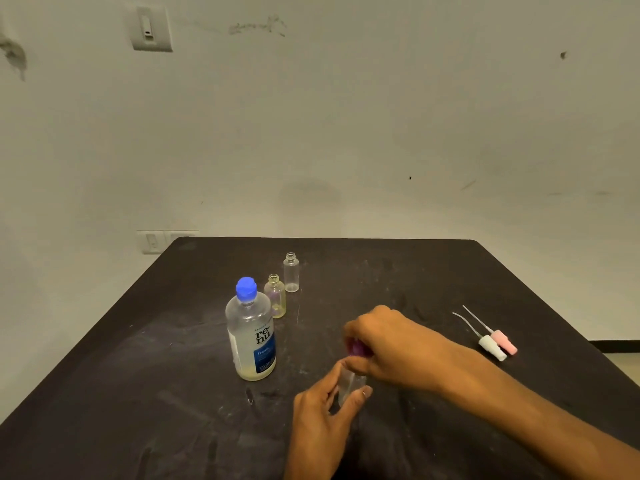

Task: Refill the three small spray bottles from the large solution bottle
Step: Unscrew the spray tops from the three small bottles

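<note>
Gripping the purple cap (356,348) from above, the right hand (391,344) is closing its fingertips round it, while the left hand (325,407) is pinching the clear 3rd bottle (349,386) between thumb and fingers, holding it upright just off or on the table (138,375); can't tell which, it's blurred. Looks like the step is unscrewing the last spray top, judging by the rest. Cap is sitting right under the right palm, bottle directly below it.

Going outward: solution btl (251,334), blue lid on, is standing just left of the hands, near but apart. Behind it, 2 small bottles are standing open: a yellowish one (275,297) just beside the big btl, a clear one (291,273) a bit further back. Well off to the right, a white sprayer (491,346) and a pink sprayer (504,341) are lying side by side, touching, tubes pointing away.

Next move prob. needs the top twisted off and lifted straight up so the dip tube is clearing the neck, left hand keeping the body steady; then the big btl needs opening. No pouring seems started yet.
</note>
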